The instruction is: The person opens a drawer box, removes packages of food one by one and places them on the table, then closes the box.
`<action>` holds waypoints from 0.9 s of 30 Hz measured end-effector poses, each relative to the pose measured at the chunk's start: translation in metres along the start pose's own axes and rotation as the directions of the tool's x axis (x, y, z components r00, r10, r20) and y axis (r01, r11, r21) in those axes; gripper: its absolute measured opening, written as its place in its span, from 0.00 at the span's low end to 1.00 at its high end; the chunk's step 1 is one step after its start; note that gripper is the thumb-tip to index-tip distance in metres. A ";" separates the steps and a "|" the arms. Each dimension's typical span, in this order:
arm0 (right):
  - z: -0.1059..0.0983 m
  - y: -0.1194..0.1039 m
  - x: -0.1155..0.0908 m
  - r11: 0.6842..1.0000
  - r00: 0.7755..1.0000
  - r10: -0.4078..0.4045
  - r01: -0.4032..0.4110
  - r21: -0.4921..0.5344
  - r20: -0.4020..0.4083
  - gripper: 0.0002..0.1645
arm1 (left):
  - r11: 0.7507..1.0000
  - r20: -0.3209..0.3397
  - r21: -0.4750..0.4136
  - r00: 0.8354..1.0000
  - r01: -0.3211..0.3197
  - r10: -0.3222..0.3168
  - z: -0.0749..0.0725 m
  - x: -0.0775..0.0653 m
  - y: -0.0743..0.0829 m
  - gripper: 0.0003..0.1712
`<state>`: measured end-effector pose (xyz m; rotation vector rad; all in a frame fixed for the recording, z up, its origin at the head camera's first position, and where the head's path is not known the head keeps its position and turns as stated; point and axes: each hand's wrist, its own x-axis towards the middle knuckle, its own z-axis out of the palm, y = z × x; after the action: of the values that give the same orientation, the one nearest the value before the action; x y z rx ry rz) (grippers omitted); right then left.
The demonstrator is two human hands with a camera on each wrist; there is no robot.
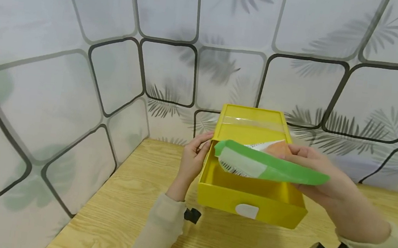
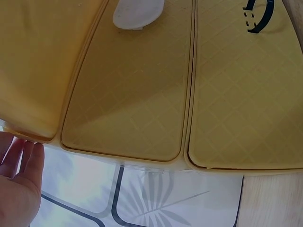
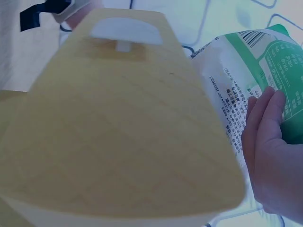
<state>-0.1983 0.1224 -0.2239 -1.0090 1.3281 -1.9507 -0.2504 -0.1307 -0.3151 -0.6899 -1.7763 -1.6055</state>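
right grip (image 1: 331, 190) has the green packet (image 1: 278, 168) pinched; left grip (image 1: 193, 158) only lies loosely against the box (image 1: 251, 136); packet snags the drawer (image 1: 213, 195) rim, whole thing could skid

We see a back wall (image 1: 226, 78) and a left wall (image 1: 47, 94) meeting in a corner, both covered in a pale grey-white pattern of rounded cells outlined in black and grey. Grey and blackish leaf prints (image 1: 347, 128) spread over the back, while faint green ones show at left. Below, we see a pale yellow wood-grain tabletop (image 1: 111, 212) running up to both walls. The light looks soft, with a bluish cast on the wall in our right wrist view.
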 end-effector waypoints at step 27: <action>-0.025 -0.029 -0.024 0.971 0.975 -0.221 0.221 0.095 -0.009 0.25 | 1.000 0.009 0.018 1.000 0.006 -0.006 -0.001 0.001 0.008 0.13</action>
<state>-0.2071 0.1636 -0.2090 -1.1527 1.1494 -2.1546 -0.2446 -0.1312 -0.3088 -0.6847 -1.7989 -1.5908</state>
